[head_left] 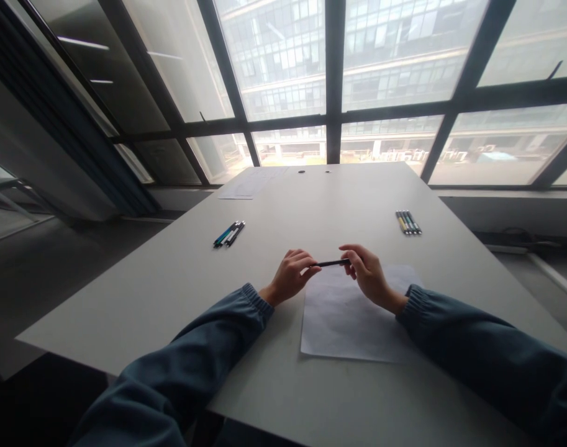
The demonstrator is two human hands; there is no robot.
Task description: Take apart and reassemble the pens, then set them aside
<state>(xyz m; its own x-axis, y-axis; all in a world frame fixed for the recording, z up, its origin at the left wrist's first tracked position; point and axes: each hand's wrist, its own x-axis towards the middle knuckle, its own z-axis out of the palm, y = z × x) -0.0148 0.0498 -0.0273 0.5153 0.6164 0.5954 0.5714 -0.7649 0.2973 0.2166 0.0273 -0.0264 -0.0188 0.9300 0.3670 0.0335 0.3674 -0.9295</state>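
A slim black pen point(332, 263) is held level between my two hands, above the top edge of a blank white sheet of paper point(343, 329). The fingers and thumb of my left hand point(293, 273) pinch its left end. At the other end, my right hand point(364, 273) grips it between thumb and fingers, with the index finger raised off it. Part of the sheet lies hidden beneath my right hand and sleeve.
On the white table point(162, 304), a loose group of pens point(229, 234) lies to the left. Several pens in a neat row point(408, 222) lie to the right. Printed sheets point(243, 185) rest at the far left, near the windows. Beside the table hangs a dark curtain point(87, 124).
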